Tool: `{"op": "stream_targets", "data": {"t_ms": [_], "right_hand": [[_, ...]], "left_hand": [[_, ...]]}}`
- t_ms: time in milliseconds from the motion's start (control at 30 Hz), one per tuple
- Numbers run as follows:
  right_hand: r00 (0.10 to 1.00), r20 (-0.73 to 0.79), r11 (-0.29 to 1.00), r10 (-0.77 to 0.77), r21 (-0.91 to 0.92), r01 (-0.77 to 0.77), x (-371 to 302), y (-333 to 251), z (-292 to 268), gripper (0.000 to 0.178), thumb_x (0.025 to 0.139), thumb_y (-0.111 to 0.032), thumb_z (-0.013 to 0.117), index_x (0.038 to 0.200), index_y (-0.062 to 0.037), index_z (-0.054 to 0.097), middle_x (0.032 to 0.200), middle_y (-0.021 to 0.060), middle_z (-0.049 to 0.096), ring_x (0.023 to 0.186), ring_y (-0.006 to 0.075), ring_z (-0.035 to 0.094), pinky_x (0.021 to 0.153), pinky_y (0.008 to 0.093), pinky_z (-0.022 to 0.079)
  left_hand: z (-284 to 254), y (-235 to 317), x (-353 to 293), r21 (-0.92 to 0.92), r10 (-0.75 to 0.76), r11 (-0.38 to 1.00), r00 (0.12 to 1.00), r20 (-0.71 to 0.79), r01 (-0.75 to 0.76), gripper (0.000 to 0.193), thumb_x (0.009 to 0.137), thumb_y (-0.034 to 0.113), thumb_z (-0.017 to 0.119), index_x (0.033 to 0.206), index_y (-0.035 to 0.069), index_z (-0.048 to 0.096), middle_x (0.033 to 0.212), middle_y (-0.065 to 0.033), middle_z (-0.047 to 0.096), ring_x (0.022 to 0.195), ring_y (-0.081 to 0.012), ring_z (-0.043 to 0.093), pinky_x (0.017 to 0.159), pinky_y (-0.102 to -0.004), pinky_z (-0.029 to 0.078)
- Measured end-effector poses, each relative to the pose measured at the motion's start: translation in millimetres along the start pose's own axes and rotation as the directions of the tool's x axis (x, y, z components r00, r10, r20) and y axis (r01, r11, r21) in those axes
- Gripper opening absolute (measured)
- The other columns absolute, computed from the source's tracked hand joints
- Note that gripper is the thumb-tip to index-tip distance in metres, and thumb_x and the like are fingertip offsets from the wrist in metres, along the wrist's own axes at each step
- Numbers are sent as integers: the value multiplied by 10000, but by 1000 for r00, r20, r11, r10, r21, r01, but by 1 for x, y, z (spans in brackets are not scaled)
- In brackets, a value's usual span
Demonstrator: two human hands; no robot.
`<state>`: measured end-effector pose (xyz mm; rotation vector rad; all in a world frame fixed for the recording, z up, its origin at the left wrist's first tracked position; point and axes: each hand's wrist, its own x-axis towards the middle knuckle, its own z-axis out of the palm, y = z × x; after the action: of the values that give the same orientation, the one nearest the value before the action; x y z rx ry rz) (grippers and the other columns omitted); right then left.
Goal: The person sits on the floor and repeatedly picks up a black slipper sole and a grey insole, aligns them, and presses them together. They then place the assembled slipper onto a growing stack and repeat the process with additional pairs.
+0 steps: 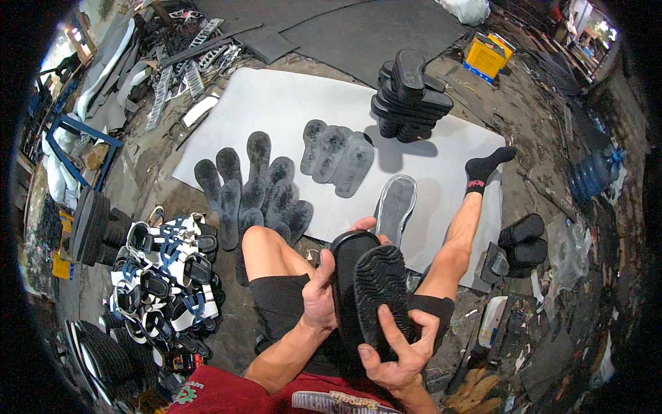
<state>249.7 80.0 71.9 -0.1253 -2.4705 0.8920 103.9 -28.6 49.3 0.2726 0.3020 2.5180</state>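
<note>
In front of my lap I hold two thick black shoe soles side by side. My left hand [319, 297] grips the smooth-edged black sole [344, 254], thumb up along its side and fingertips showing past its far end. The other is a black sole with a wavy ridged tread [379, 272], tread facing up and overlapping the first. My right hand [407, 345] holds its near end, thumb at the edge and index finger across the tread. A grey sole with a pale rim [396, 207] lies just beyond on the white sheet [441, 165].
Grey insole-shaped pieces [258, 172] lie ahead left, with several more [338, 155] at the centre. Black soles are stacked [410, 96] at the far right. White-strapped sandals [165, 276] pile up at my left. A yellow tin [488, 56] and a blue water bottle [593, 176] stand right.
</note>
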Motion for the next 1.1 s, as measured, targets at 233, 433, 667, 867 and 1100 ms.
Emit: {"op": "stream_targets", "data": {"t_ms": [233,433,667,867,1100], "right_hand": [[1000,-3,1000,-9,-23,9,-3,2,15,650,766,-464,873,1302,-102,808,1068,202,558,989,353,537,854,450,535],[1000,-13,1000,6,-12,-6,2,4,16,626,745,-425,908,1301,-152,819,1046,195,612,961,351,563,823,435,565],[1000,-13,1000,17,21,-17,7,3,18,622,741,-391,905,1304,-141,815,1041,174,666,959,354,568,829,433,570],[999,6,997,33,68,-33,9,4,18,627,730,-359,907,1310,-142,811,1054,160,699,972,354,573,843,429,573],[997,50,992,59,107,-64,11,4,17,619,736,-339,907,1317,-150,807,1058,168,692,986,361,584,847,433,577]], "left_hand": [[4,-3,-2,86,-55,995,997,54,50,915,1079,586,545,1708,44,161,1483,-183,522,1415,-320,531,1184,-443,471],[2,-8,-2,67,-68,996,997,28,66,908,1074,572,565,1707,43,185,1469,-170,542,1406,-309,545,1192,-433,463],[-3,-9,0,59,-74,996,997,19,73,892,1079,543,579,1704,36,195,1458,-164,552,1388,-300,560,1188,-430,469],[-3,-8,-1,91,-58,994,998,2,58,902,1070,547,593,1699,32,204,1457,-178,546,1372,-296,572,1187,-426,467],[-11,-8,-1,87,-31,996,999,26,28,706,1040,472,616,1559,61,370,1439,-199,542,1325,-308,597,1155,-438,489]]}}
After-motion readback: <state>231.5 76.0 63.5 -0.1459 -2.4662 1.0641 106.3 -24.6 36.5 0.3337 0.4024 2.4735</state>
